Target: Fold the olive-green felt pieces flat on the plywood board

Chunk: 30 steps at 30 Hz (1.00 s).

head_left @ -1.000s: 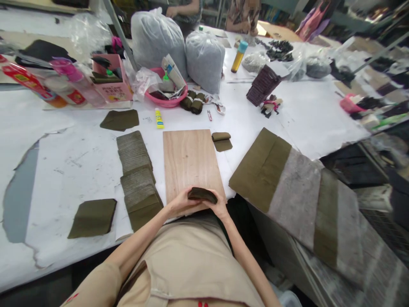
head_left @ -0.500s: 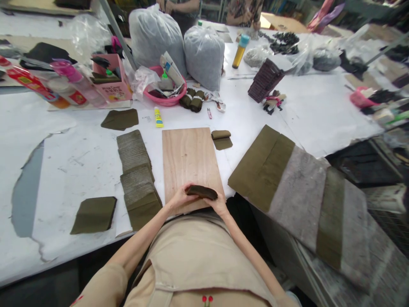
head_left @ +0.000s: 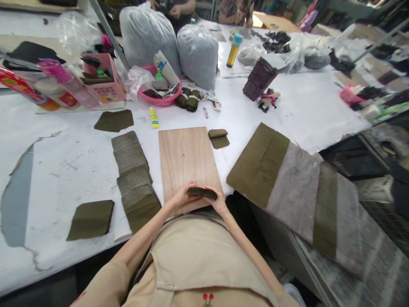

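Both my hands grip a small folded olive-green fabric piece [head_left: 202, 193] at the near end of a wooden board [head_left: 185, 157]. My left hand [head_left: 180, 198] holds its left end and my right hand [head_left: 217, 201] holds its right end. A long stack of olive fabric pieces [head_left: 133, 175] lies just left of the board. A single flat olive piece [head_left: 91, 219] sits further left, another [head_left: 114, 120] lies beyond the stack. Two small folded pieces [head_left: 219, 138] rest right of the board.
A long olive and grey fabric strip [head_left: 287, 183] drapes off the table's right edge. A yellow glue tube [head_left: 154, 118], pink basin [head_left: 161, 96], pink box [head_left: 104, 81], two stuffed plastic bags [head_left: 198, 55] and a dark basket [head_left: 258, 79] crowd the far side. Other people work at the table's far end.
My hands stay on the folded piece at the board's near end, pressing it slightly flatter. The view has shifted a little.
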### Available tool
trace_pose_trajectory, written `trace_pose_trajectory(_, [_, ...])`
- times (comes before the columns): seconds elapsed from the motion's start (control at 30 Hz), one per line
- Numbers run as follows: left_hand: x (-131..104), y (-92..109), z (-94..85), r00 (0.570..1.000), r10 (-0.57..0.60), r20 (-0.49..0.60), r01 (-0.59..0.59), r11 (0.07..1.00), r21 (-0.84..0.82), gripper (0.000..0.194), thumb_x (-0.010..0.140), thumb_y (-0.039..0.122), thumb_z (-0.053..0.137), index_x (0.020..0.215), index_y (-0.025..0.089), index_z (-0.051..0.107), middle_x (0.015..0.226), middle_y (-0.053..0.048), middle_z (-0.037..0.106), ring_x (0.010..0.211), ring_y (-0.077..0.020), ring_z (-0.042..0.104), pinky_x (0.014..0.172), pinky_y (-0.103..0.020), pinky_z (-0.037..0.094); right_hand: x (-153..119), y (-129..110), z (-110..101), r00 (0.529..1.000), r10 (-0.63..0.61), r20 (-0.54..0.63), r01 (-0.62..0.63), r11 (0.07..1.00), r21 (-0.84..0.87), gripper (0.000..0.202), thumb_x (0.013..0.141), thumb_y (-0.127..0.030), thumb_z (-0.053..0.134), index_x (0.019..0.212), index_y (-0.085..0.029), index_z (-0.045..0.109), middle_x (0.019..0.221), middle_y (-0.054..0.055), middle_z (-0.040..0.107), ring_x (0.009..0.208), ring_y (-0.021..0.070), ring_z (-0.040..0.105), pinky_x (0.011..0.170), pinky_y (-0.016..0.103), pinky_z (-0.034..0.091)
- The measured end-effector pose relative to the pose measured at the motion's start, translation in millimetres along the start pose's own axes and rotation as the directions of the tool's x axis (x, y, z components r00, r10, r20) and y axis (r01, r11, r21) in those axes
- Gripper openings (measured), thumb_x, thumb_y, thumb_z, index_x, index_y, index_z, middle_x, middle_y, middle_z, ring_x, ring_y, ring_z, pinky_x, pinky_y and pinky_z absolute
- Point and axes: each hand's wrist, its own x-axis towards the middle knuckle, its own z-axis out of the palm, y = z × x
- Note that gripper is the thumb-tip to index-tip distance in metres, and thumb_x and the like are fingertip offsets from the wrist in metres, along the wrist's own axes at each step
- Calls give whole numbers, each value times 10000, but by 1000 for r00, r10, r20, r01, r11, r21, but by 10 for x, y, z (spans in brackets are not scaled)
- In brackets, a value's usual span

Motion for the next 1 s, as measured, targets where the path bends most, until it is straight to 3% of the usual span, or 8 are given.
trace_pose_trajectory(0.17, [2, -21, 13, 999, 33, 1, -33, 999, -35, 211, 773, 334, 673, 896, 162, 674, 900, -41, 618, 798, -160, 595, 730, -289, 489, -3, -4, 3, 1000, -22, 8, 22, 1000, -20, 282, 761, -339, 684, 1001, -191, 694, 1008, 51, 708, 953, 227, 659, 919, 373, 514])
trace_pose_trajectory(0.33, [-11, -92, 20, 998, 43, -49, -44, 999, -5, 359, 715, 325, 728, 1039, 189, 653, 991, -57, 633, 871, -186, 602, 799, -333, 488, -8, 48, 12, 1000, -25, 10, 25, 1000, 12, 444, 705, -342, 733, 1113, -189, 648, 1093, 69, 683, 1008, 234, 645, 932, 392, 510])
trace_pose_trajectory(0.5, [34, -102, 22, 1000, 8, -25, -8, 1000, -29, 316, 727, 330, 715, 1002, 183, 667, 978, -56, 646, 879, -191, 615, 801, -317, 493, 2, -43, 47, 999, 19, -27, -19, 1000, 15, 412, 691, -357, 740, 1060, -196, 655, 1065, 74, 692, 992, 235, 653, 946, 412, 499])
trace_pose_trajectory(0.6, [45, -97, 14, 999, -10, -41, 7, 997, -76, 339, 725, 339, 719, 1016, 175, 661, 991, -62, 658, 901, -197, 619, 821, -319, 497, -8, -130, 25, 996, 52, -73, -54, 998, -25, 491, 692, -366, 739, 1134, -197, 610, 1096, 85, 678, 1028, 237, 639, 954, 415, 493])
trace_pose_trajectory(0.7, [41, -101, 18, 998, -48, -41, 42, 992, -122, 349, 713, 347, 729, 993, 152, 656, 954, -62, 675, 855, -189, 629, 792, -312, 511, -32, -209, -24, 992, -19, -126, -3, 986, -167, 656, 702, -339, 741, 1290, -204, 485, 1244, 112, 592, 1123, 237, 586, 982, 410, 471])
trace_pose_trajectory(0.83, [44, -87, 39, 998, -38, -43, 31, 988, -153, 343, 727, 347, 719, 992, 139, 653, 978, -71, 680, 874, -194, 635, 809, -321, 513, -44, -339, -67, 990, -139, -22, 111, 867, -486, 612, 758, -304, 700, 1315, -219, 462, 1294, 109, 543, 1192, 252, 521, 1028, 435, 418])
trace_pose_trajectory(1.0, [59, -52, 46, 997, -48, -54, 40, 990, -134, 348, 713, 351, 728, 981, 142, 652, 951, -68, 684, 848, -195, 638, 785, -322, 521, -8, -461, -60, 986, -164, -33, 115, 811, -573, 622, 788, -337, 678, 1344, -217, 425, 1227, 107, 578, 1132, 254, 549, 988, 420, 440])
